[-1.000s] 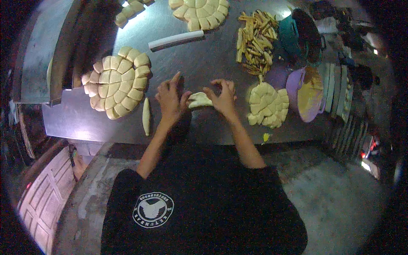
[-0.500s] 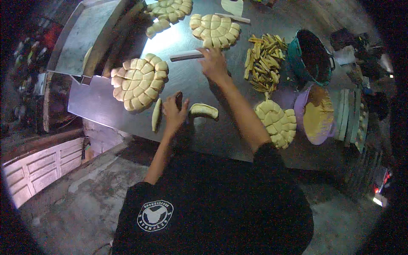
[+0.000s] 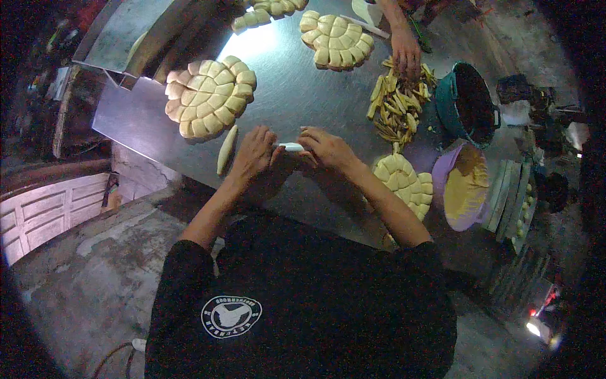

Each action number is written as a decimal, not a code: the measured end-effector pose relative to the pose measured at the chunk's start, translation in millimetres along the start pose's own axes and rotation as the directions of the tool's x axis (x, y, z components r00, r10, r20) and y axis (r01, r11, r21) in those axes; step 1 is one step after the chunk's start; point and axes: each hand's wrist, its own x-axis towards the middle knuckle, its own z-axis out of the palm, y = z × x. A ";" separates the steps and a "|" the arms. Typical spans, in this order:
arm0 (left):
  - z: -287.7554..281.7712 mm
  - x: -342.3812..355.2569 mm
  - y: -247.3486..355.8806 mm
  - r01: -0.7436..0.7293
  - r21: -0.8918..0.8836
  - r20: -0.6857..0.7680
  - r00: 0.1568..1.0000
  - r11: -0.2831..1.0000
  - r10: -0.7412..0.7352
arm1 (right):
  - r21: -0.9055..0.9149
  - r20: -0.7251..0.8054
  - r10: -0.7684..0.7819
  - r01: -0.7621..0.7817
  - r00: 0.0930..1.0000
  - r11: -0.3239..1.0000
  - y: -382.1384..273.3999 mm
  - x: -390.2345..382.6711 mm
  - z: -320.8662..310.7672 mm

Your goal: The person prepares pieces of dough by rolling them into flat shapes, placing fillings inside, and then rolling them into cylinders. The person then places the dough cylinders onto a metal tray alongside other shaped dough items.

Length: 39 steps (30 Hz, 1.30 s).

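A smooth white rolling pin lies crosswise near the front edge of the metal table. My left hand is closed over its left end, and my right hand over its right end. Whatever lies beneath the pin and my palms is hidden. Just left of my left hand rests a slim roll of pale dough. Beyond it sits a rounded cluster of scored dough pieces. Another dough cluster is beside my right forearm, which partly covers it.
A co-worker's hand reaches into a pile of yellow-brown strips. To its right stand a dark green pot and a purple tub of yellowish mixture. A third dough cluster lies at the back; a metal tray stands far left.
My right hand has drawn the rolling pin nearer, and my left hand now holds its other end. The curved dough piece is out of sight. A co-worker's hand has come to the strips.
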 end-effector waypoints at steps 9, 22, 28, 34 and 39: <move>12.4 59.3 -19.4 0.198 0.349 -0.168 0.975 0.916 -0.147 | -0.414 -0.329 0.409 -0.519 0.851 0.748 25.2 71.8 8.0; 2.5 72.6 -43.5 -0.480 0.073 0.104 0.875 0.874 0.472 | 0.003 -0.118 0.551 -0.555 0.826 0.832 -43.5 -5.4 -32.8; 19.5 84.6 -38.9 -0.618 -0.072 0.255 0.747 0.783 0.614 | 0.005 -0.191 0.514 -0.523 0.836 0.852 -44.4 -48.3 31.2; 61.0 140.0 -25.4 -0.421 0.032 0.241 0.883 0.907 0.402 | -0.224 -0.491 0.751 -0.897 0.441 0.381 -5.2 -16.6 28.6; 66.3 141.2 -45.4 -0.582 -0.011 0.149 0.803 0.813 0.577 | -0.200 -0.522 0.756 -0.918 0.395 0.342 14.7 -5.8 18.9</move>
